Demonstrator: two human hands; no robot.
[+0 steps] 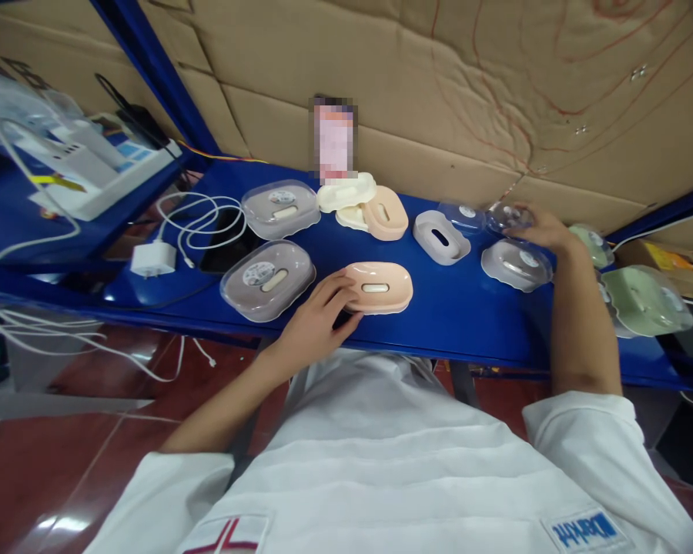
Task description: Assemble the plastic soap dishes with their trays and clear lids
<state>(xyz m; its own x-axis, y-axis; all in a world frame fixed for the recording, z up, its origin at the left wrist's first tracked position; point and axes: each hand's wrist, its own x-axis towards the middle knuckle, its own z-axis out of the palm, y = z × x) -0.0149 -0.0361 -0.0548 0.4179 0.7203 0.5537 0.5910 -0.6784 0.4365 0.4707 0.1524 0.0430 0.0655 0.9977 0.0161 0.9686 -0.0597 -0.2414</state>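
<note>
One bare left hand (322,314) is gripping the near peach dish (384,281) by its left end on a blue worktop (462,327) in the head view. Beyond and right of that dish, the right hand (540,229) is touching a clear lid (500,218), its grip impossible to tell. Left of the peach dish, a lidded grey dish (274,283) is sitting.

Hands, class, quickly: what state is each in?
Left hand: holding the peach dish.
Right hand: at a clear lid; whether it grips cannot be told.
</note>
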